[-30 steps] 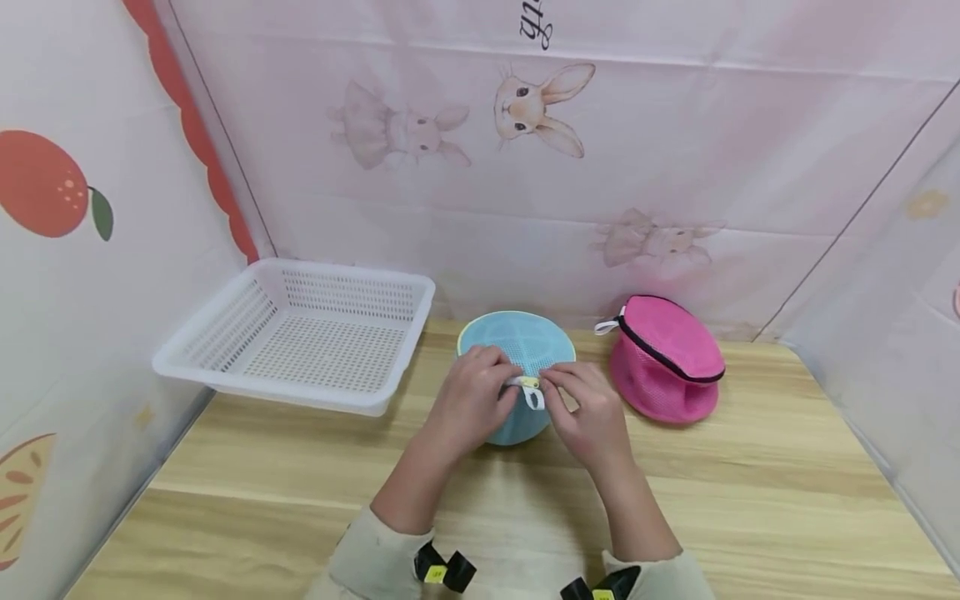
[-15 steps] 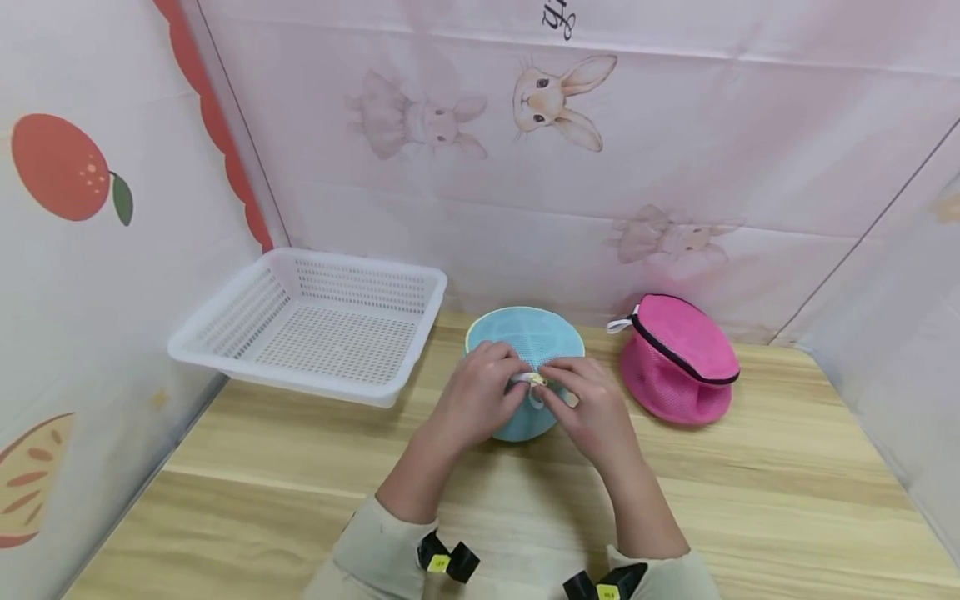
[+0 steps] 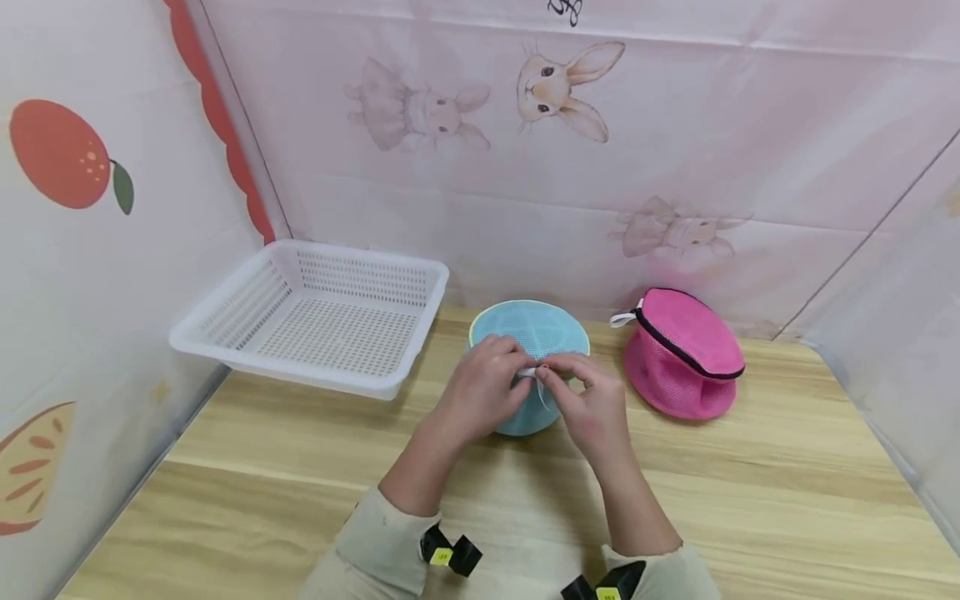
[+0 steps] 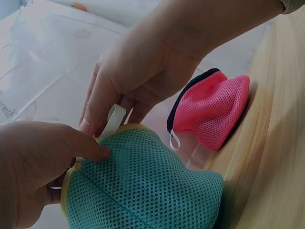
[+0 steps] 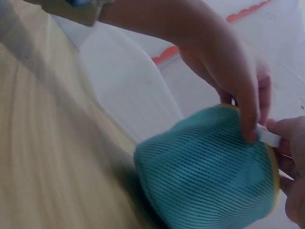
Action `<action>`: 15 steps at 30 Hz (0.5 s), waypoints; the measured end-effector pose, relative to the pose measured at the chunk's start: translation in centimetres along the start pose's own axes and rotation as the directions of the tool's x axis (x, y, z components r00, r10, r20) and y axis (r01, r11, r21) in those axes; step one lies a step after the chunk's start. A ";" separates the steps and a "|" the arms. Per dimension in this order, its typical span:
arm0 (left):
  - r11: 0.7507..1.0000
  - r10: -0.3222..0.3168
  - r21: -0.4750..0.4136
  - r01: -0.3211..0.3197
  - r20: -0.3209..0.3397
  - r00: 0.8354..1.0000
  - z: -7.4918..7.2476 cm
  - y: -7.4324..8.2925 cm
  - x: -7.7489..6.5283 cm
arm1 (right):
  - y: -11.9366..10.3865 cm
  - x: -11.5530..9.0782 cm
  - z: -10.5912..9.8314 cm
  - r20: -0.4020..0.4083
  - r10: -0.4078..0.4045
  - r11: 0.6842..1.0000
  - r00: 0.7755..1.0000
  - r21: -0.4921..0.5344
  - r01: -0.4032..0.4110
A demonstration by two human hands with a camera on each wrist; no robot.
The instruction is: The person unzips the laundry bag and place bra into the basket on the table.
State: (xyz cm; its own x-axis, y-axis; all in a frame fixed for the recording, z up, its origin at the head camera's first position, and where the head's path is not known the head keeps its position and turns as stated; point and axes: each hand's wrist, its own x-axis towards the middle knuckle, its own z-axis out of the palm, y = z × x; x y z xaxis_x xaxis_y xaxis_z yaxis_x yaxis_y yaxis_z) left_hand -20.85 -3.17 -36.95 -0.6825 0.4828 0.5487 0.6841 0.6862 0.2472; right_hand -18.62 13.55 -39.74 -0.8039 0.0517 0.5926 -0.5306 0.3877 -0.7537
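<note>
A light-blue mesh laundry bag (image 3: 528, 323) with yellow zipper trim stands upright on the table. My left hand (image 3: 482, 383) grips its near rim, thumb pressed on the mesh, as the left wrist view shows. Just beside it my right hand (image 3: 595, 410) pinches the zipper between thumb and forefinger. A white ribbon loop (image 4: 114, 120) sticks up at the rim between the two hands. The zipper slider is mostly hidden by the fingers. To the right stands a pink mesh laundry bag (image 3: 684, 350) with a black zipper and its own white loop.
A white perforated plastic basket (image 3: 348, 385) stands at the back left of the wooden table (image 3: 300, 500). Printed cloth walls (image 3: 450, 200) close off the back and both sides.
The right fingers have closed in over the zipper slider, which showed before, and the white loop has turned edge-on. The head view has shifted slightly; bags and basket stay put.
</note>
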 end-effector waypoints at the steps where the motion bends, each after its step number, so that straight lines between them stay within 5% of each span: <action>1: 1.000 0.007 0.000 -0.007 -0.005 1.000 0.0 0.0 0.1 | 0.0 0.0 0.2 -0.015 0.019 1.000 1.000 0.025 -0.019; 9: 0.999 0.034 0.011 -0.034 -0.032 0.999 0.3 0.1 0.2 | 0.1 -0.4 1.1 -0.131 0.078 0.986 0.988 0.158 -0.057; 15: 1.000 0.022 0.012 -0.022 0.003 1.000 0.4 0.3 0.2 | 0.4 -0.6 1.5 -0.162 0.023 0.997 0.986 0.079 -0.010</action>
State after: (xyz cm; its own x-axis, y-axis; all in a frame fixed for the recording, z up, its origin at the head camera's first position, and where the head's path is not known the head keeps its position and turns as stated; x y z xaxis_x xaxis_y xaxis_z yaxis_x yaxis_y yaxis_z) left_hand -20.85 -2.64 -37.11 -0.6684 0.4993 0.5513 0.6957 0.6819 0.2259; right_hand -18.76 12.32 -40.80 -0.7615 0.2095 0.6134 -0.5421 0.3131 -0.7798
